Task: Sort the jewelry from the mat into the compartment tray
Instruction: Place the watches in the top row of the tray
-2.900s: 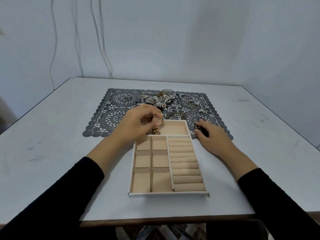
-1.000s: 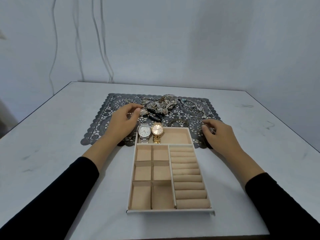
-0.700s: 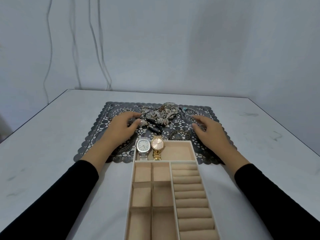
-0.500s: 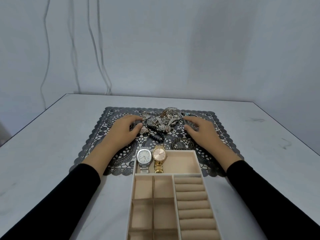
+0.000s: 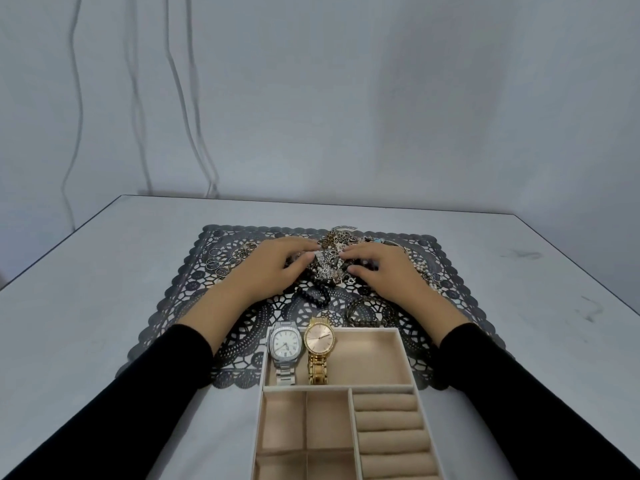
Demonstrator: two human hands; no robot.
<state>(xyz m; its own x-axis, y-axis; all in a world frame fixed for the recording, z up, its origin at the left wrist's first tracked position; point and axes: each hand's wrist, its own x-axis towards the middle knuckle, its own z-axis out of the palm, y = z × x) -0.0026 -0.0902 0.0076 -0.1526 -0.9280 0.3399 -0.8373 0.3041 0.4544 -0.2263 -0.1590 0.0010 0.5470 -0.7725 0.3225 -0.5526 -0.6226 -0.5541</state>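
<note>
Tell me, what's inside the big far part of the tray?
The tray holds two watches side by side there: a silver watch on the left, a gold watch beside it. Their bands cover the lining underneath.

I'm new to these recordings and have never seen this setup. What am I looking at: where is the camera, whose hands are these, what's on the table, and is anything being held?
There is no machine here. A person works with two bare hands, and the single camera sits on their head, looking forward and down. On the white table lies a dark lace mat with a tangled jewelry pile on it. Nearer the person stands a beige compartment tray. Its far compartment holds a silver watch and a gold watch side by side. The left hand and right hand both reach onto the pile. The right hand's fingers lie spread on it. Whether the left hand pinches a piece I cannot tell.
</note>
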